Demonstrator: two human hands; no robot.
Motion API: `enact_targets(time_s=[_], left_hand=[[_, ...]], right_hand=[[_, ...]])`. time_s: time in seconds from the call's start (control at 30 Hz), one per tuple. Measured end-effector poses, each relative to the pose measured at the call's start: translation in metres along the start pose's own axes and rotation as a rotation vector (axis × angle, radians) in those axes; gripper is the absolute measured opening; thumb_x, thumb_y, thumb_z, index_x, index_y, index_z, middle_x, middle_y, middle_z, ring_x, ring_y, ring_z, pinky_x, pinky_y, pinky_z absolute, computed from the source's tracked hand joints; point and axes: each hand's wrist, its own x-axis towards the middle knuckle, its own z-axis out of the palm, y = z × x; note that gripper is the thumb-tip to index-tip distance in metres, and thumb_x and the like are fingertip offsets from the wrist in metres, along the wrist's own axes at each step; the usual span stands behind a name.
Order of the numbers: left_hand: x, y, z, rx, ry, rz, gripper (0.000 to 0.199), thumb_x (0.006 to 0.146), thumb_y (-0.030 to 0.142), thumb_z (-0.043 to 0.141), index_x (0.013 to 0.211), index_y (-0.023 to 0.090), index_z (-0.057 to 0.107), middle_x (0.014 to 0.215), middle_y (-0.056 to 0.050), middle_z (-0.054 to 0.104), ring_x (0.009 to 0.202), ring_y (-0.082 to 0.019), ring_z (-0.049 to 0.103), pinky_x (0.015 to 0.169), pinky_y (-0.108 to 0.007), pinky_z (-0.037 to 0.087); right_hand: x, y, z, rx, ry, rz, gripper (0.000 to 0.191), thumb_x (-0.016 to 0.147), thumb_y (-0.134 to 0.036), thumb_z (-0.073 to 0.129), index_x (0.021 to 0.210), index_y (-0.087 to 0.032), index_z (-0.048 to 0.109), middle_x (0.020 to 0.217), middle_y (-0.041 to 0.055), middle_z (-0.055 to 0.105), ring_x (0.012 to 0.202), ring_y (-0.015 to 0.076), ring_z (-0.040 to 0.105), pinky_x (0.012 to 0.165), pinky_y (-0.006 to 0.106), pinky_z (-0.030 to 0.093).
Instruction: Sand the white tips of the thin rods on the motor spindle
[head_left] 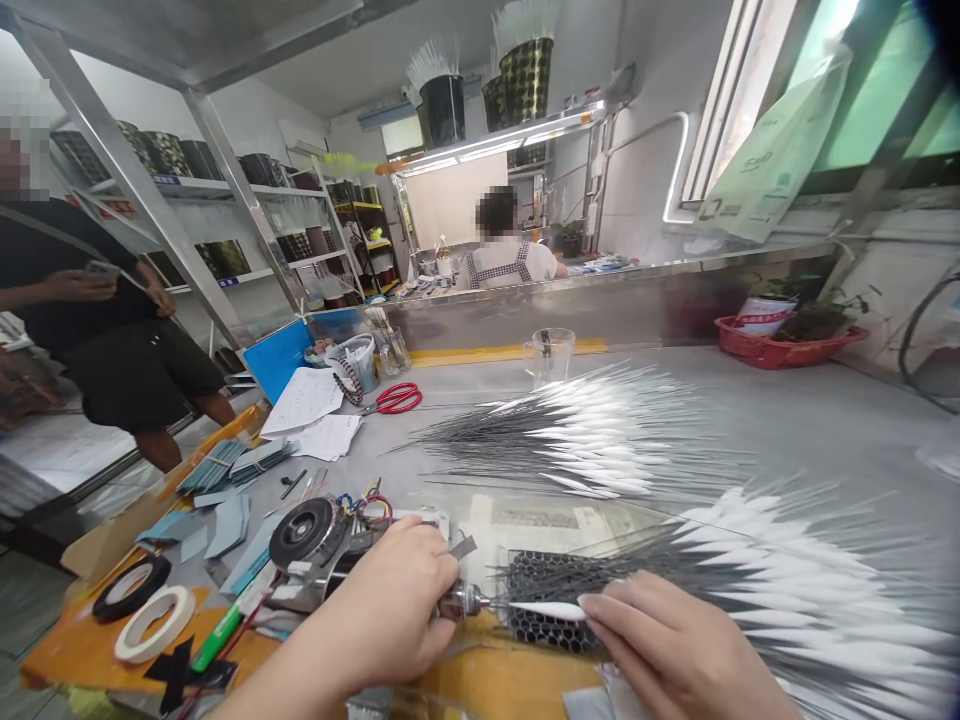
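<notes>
My left hand (pixel 416 590) is wrapped over a small motor tool with a metal chuck (pixel 466 600), near the table's front. From the chuck's tip a white tapered piece (pixel 551 609) on a thin stem points right. My right hand (pixel 667 640) pinches the right end of that white piece between thumb and fingers. Behind it lies a black honeycomb holder (pixel 544 635) with dark thin rods over it. A large bundle of white-tipped rods (pixel 802 590) spreads out to the right, and another bundle (pixel 600 435) lies farther back.
Red scissors (pixel 399 398), papers (pixel 304 400) and a clear cup (pixel 553 355) stand toward the back. Tape rolls (pixel 155 624), a green marker (pixel 225 630) and a round black motor (pixel 304 533) lie left. A red basket (pixel 787 345) sits back right. Two people are beyond the table.
</notes>
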Motion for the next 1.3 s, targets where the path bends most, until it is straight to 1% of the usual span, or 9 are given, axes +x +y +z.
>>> enact_targets(time_s=[0.3,0.4,0.57,0.67,0.8,0.93,1.07,1.2,1.3], left_hand=[[-0.0057,-0.0017,0.0022,-0.135,0.025,-0.053,0.012,0.065,0.019,0.055,0.071,0.021,0.044,0.084,0.001,0.056,0.089,-0.017,0.051,0.108,-0.043,0.023],[-0.0049,-0.0013,0.0041,-0.14,0.053,-0.083,0.013,0.064,0.017,0.054,0.071,0.021,0.043,0.081,0.002,0.053,0.084,-0.016,0.049,0.106,-0.043,0.025],[-0.0055,-0.0002,-0.0007,-0.184,0.024,-0.057,0.014,0.069,0.026,0.058,0.075,0.022,0.046,0.085,0.001,0.054,0.088,-0.018,0.048,0.107,-0.044,0.022],[-0.0067,0.0002,-0.001,-0.199,0.043,-0.064,0.015,0.069,0.024,0.058,0.075,0.022,0.044,0.087,0.001,0.053,0.089,-0.017,0.048,0.109,-0.044,0.019],[-0.0056,0.0012,0.0028,-0.171,0.09,-0.095,0.018,0.065,0.02,0.057,0.074,0.022,0.041,0.083,0.002,0.05,0.086,-0.016,0.046,0.107,-0.042,0.022],[-0.0056,0.0026,0.0024,-0.147,0.059,-0.075,0.014,0.07,0.027,0.059,0.073,0.021,0.047,0.087,0.0,0.055,0.093,-0.019,0.049,0.108,-0.045,0.018],[-0.0077,0.0012,0.0003,-0.174,0.024,-0.052,0.012,0.072,0.029,0.059,0.075,0.022,0.049,0.093,0.0,0.06,0.101,-0.02,0.051,0.111,-0.046,0.013],[-0.0077,-0.0025,0.003,-0.202,0.06,-0.057,0.017,0.07,0.028,0.062,0.077,0.023,0.047,0.1,0.001,0.06,0.109,-0.019,0.051,0.113,-0.044,0.011],[-0.0067,-0.0036,0.0058,-0.2,0.084,-0.061,0.018,0.069,0.026,0.063,0.076,0.023,0.046,0.102,0.001,0.06,0.11,-0.018,0.051,0.114,-0.043,0.011]], right_hand=[[-0.0044,0.0036,0.0,0.026,-0.022,0.014,0.02,0.091,-0.008,0.043,0.097,-0.017,0.06,0.07,0.0027,0.052,0.064,0.0155,0.047,0.055,0.027,0.035],[-0.0044,0.0036,-0.0005,0.034,-0.024,0.029,0.02,0.091,-0.008,0.043,0.095,-0.017,0.06,0.069,0.0021,0.051,0.063,0.0154,0.047,0.055,0.028,0.034],[-0.0043,0.002,-0.0023,0.043,-0.017,0.034,0.02,0.091,-0.008,0.041,0.089,-0.017,0.06,0.068,0.002,0.051,0.063,0.0153,0.046,0.054,0.028,0.034],[-0.0044,0.0016,-0.0036,0.046,-0.009,0.037,0.019,0.091,-0.009,0.042,0.09,-0.017,0.06,0.068,0.0025,0.052,0.063,0.0154,0.047,0.054,0.028,0.035],[-0.0039,0.0017,-0.0042,0.044,0.009,0.042,0.019,0.09,-0.009,0.043,0.097,-0.017,0.059,0.071,0.0032,0.056,0.065,0.0154,0.05,0.055,0.027,0.038],[-0.003,0.0014,-0.0029,0.027,0.037,0.035,0.017,0.089,-0.011,0.047,0.1,-0.018,0.059,0.077,0.0035,0.06,0.068,0.0156,0.054,0.058,0.028,0.04],[-0.0011,0.0003,-0.0021,0.062,0.001,0.044,0.019,0.09,-0.009,0.045,0.094,-0.018,0.061,0.07,0.002,0.056,0.064,0.0148,0.051,0.056,0.027,0.037],[0.0021,-0.002,-0.0021,0.088,0.012,0.046,0.018,0.089,-0.008,0.046,0.094,-0.017,0.061,0.067,0.0017,0.054,0.062,0.0146,0.047,0.054,0.027,0.035],[0.0022,-0.0024,-0.001,0.099,0.028,0.059,0.017,0.088,-0.007,0.047,0.087,-0.017,0.06,0.065,0.0013,0.052,0.061,0.014,0.045,0.053,0.027,0.034]])
